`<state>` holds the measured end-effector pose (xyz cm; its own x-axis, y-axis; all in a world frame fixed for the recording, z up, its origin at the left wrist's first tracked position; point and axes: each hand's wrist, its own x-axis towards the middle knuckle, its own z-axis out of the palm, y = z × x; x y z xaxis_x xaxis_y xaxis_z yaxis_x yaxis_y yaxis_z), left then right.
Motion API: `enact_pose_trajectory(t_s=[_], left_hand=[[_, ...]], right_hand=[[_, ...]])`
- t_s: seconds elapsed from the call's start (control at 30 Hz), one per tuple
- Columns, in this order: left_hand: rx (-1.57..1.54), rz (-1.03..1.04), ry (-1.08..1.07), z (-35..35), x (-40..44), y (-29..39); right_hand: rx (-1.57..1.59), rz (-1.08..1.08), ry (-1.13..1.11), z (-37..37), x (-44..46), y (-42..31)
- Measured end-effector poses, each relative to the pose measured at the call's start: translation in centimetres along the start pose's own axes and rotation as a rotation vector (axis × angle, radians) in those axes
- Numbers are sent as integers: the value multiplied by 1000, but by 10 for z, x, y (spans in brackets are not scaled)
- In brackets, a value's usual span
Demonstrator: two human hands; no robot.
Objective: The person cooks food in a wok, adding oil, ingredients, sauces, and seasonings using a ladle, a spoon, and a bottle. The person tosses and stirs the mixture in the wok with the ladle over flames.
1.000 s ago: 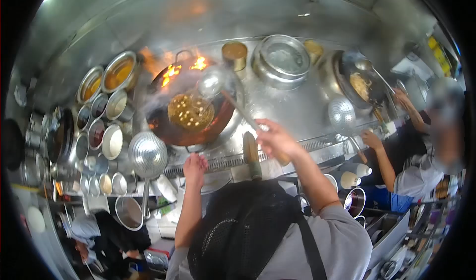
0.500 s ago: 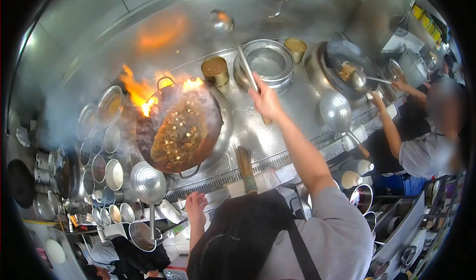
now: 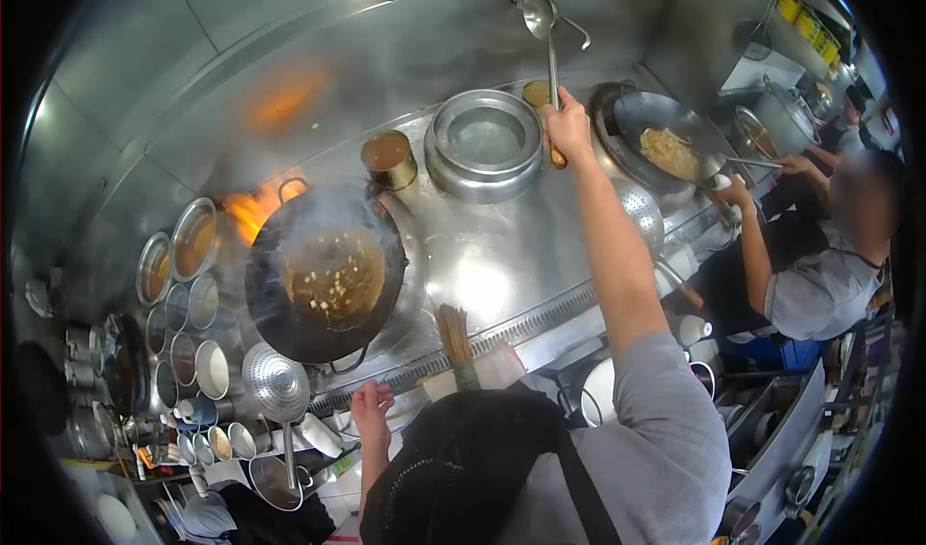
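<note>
My right hand (image 3: 569, 130) grips the wooden end of a long-handled ladle (image 3: 553, 63), its metal bowl raised near the back wall. My left hand (image 3: 371, 408) hangs free below the wok, fingers loosely bent and apart, with nothing visible in them. A dark wok (image 3: 268, 289) sits on the left burner. In it steams brown food with pale cubes (image 3: 338, 280), and flames (image 3: 249, 219) show at its back left. Between the wok and the ladle stand a tin (image 3: 390, 169) of brown liquid and a metal pot (image 3: 482, 188) of water.
A perforated strainer (image 3: 276, 381) lies left of my left hand, near several metal bowls (image 3: 212, 369). A bamboo brush (image 3: 453, 335) stands at the stove's front edge. To the right, a co-worker (image 3: 820, 285) works at another wok (image 3: 641, 111); another strainer (image 3: 639, 212) lies nearby.
The ladle in my right hand has swung right, away from the wok. The flames have shrunk, and the food lies lower in the wok. The view has shifted slightly.
</note>
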<state>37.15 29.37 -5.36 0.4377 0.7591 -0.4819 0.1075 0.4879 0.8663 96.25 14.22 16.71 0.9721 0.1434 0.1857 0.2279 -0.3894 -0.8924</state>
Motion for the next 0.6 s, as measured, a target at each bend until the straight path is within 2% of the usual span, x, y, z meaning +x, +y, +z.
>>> enact_pose_trajectory(t_s=[0.4, 0.6], left_hand=[[37, 32, -68, 15, 13, -2], [43, 71, -80, 21, 19, 7]], right_hand=[[-30, -42, -61, -55, -49, -9], [196, -82, 1, -73, -73, 11]])
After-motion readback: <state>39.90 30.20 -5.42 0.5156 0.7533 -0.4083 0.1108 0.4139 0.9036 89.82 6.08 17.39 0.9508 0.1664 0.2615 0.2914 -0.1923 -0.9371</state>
